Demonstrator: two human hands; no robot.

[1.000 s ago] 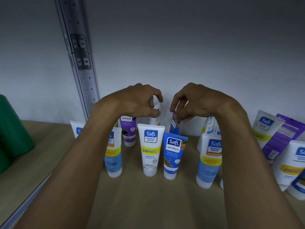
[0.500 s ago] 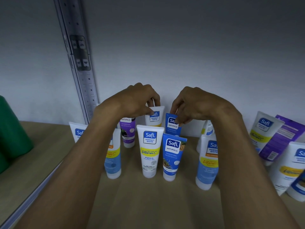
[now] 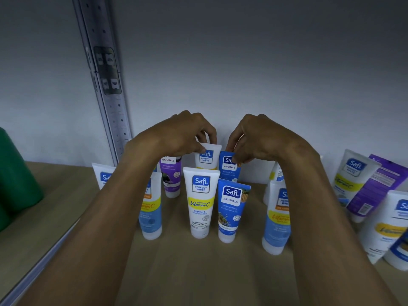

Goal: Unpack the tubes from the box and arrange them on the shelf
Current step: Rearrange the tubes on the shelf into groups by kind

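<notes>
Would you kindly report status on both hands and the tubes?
Left hand pinches white plastic Perfect White tube, back row. Right hand pinches blue plastic Naturals tube beside it. Front white tube stands close before them.

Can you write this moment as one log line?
step: arranging tubes | left grip: pinches white Perfect White tube | right grip: pinches blue Naturals tube | both tubes upright, bases hidden

You read: front white tube (image 3: 200, 204), "Safi PERFECT WHITE", "Vitamin C"; front blue tube (image 3: 230, 209), "Safi NATURALS", possibly "Pembersih Muka"; rear white tube (image 3: 207, 159), "Safi PERFECT WHITE"; rear blue tube (image 3: 228, 170), "NATURALS".
</notes>
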